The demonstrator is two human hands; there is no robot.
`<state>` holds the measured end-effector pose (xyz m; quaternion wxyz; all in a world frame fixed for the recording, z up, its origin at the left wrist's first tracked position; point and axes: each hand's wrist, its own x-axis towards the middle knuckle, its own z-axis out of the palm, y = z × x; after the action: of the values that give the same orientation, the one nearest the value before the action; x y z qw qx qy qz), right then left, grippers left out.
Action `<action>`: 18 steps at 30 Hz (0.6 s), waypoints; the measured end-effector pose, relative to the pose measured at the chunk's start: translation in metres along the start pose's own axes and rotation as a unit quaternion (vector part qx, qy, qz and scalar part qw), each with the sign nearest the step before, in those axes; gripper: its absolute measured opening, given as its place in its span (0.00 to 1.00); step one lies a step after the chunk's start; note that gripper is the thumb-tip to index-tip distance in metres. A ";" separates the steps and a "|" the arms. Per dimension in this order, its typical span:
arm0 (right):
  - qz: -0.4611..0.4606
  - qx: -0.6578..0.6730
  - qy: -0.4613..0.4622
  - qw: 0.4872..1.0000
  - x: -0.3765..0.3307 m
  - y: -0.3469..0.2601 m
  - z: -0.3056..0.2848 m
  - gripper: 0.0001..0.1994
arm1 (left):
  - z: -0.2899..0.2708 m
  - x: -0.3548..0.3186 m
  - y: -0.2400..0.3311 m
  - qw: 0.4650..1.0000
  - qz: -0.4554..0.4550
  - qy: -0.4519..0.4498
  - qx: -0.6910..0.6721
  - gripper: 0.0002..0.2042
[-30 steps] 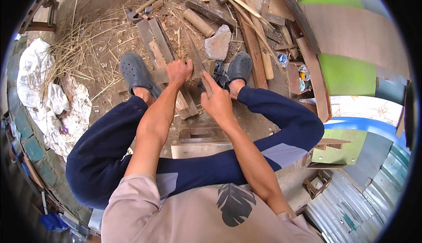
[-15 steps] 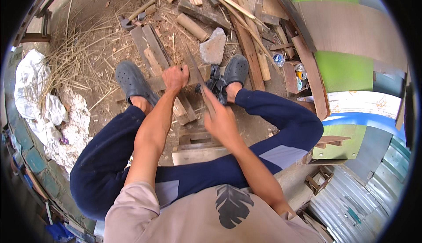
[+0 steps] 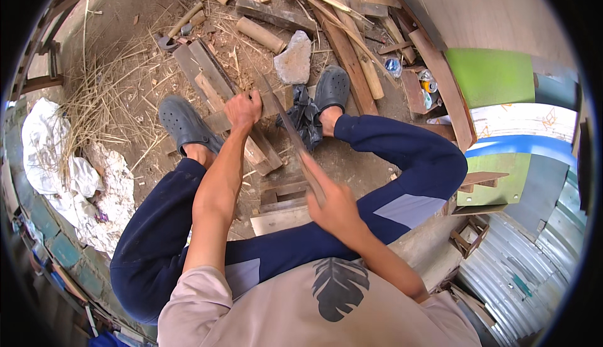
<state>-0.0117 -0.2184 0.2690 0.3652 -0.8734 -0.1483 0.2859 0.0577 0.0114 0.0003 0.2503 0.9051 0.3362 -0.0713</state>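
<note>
One grip [image 3: 336, 209], the right, holds a slender, tapering blade [image 3: 289, 121].

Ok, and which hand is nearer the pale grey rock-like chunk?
Left. In the head view, the left hand is just below and left of the chunk; the right hand, gripping a long thin tool, is much farther below and slightly right.

Head-mounted fisheye is used; scene is viewed from above, angled down over shirt [image 3: 270, 309], hands [image 3: 336, 212] and floor [image 3: 361, 165] at close range; straight edges are bent, corners blacked out.
</note>
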 end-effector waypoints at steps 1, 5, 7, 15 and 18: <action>-0.025 0.017 0.017 0.999 -0.032 0.000 -0.009 0.39 | -0.002 -0.005 0.000 1.000 -0.003 -0.004 0.003 0.24; -0.056 0.038 0.032 0.997 -0.016 0.024 0.000 0.38 | -0.003 -0.004 -0.003 0.999 0.027 0.026 -0.009 0.24; -0.036 0.019 0.024 0.999 0.082 0.057 0.041 0.36 | 0.001 -0.010 -0.002 0.999 0.046 0.015 -0.023 0.24; -0.045 0.005 0.006 0.999 -0.014 0.020 -0.004 0.38 | -0.001 -0.006 -0.005 1.000 0.011 0.016 -0.021 0.23; -0.032 0.004 -0.003 0.999 -0.048 0.016 -0.023 0.38 | -0.007 -0.009 0.001 0.999 0.018 0.024 -0.032 0.23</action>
<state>-0.0352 -0.2649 0.2891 0.3778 -0.8657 -0.1763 0.2771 0.0512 0.0097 0.0092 0.2720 0.9042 0.3276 -0.0339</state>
